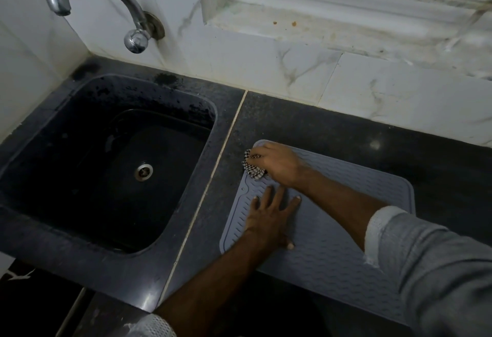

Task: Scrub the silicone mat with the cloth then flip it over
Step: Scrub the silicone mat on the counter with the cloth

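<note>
Right hand (pixel 277 164) clenched around a bunched black-and-white checked cloth (pixel 253 166), pressing it onto the far left corner of a grey ribbed silicone mat (pixel 332 251). Left hand (pixel 271 219) released, fingers spread flat on the mat just nearer. Mat lying flat on a dark speckled counter (pixel 346 134), right of a black sink (pixel 111 155) under a chrome tap (pixel 101 1). No legible writing or brand anywhere.
</note>
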The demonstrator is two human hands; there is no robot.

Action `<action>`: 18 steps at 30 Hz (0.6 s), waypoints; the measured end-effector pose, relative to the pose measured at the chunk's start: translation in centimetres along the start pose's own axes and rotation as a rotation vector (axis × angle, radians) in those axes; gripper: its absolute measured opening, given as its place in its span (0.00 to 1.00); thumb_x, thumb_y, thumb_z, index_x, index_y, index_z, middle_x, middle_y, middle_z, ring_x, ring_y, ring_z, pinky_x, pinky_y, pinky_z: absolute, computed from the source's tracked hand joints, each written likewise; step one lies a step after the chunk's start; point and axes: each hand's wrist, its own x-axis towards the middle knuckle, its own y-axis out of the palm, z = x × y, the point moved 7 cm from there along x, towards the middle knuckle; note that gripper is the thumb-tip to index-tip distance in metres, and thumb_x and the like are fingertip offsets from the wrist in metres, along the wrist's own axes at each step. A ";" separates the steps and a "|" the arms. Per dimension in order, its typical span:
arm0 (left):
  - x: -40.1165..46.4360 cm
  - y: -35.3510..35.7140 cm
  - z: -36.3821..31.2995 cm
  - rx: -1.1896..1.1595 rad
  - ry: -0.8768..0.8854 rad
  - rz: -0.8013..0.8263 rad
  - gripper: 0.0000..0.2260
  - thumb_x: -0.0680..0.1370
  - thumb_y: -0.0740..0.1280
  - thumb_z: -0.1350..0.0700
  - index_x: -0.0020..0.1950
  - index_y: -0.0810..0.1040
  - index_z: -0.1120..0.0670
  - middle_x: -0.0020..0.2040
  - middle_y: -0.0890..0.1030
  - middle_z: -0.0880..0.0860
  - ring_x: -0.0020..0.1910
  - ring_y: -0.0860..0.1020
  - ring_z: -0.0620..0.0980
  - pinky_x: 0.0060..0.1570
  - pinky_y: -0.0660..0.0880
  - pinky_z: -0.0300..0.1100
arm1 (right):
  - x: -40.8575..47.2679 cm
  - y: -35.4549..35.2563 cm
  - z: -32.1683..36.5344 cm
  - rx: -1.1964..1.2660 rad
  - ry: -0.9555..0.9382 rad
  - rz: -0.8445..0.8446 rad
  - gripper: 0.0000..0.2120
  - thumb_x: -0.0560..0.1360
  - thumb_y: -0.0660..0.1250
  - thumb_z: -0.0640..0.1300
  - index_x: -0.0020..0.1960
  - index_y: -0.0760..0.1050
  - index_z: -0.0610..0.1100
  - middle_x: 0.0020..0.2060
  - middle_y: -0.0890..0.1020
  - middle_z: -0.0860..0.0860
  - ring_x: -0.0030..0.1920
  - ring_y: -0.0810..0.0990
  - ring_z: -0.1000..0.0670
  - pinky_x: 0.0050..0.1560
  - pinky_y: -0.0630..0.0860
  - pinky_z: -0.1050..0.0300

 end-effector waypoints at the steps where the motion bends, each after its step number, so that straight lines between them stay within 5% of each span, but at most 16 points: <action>1: 0.1 0.0 0.1 -0.006 -0.006 0.000 0.50 0.70 0.73 0.42 0.77 0.37 0.42 0.77 0.32 0.53 0.75 0.34 0.60 0.73 0.40 0.63 | -0.7 0.2 -0.5 0.052 0.036 0.003 0.20 0.80 0.57 0.42 0.71 0.66 0.46 0.71 0.68 0.47 0.70 0.64 0.45 0.70 0.61 0.51; 10: 0.0 -0.3 0.0 -0.016 -0.013 0.013 0.49 0.71 0.73 0.44 0.77 0.37 0.41 0.77 0.32 0.53 0.75 0.33 0.60 0.73 0.40 0.63 | -3.5 -0.6 -2.9 0.067 0.038 0.074 0.18 0.78 0.60 0.45 0.68 0.70 0.49 0.68 0.71 0.50 0.66 0.68 0.46 0.67 0.64 0.50; 18: 0.3 -0.1 0.0 0.011 -0.029 0.012 0.50 0.70 0.73 0.43 0.77 0.38 0.41 0.77 0.33 0.54 0.75 0.33 0.60 0.73 0.41 0.64 | -5.2 0.5 -3.6 0.400 0.253 0.019 0.19 0.81 0.54 0.51 0.69 0.69 0.45 0.68 0.72 0.49 0.68 0.67 0.48 0.70 0.60 0.52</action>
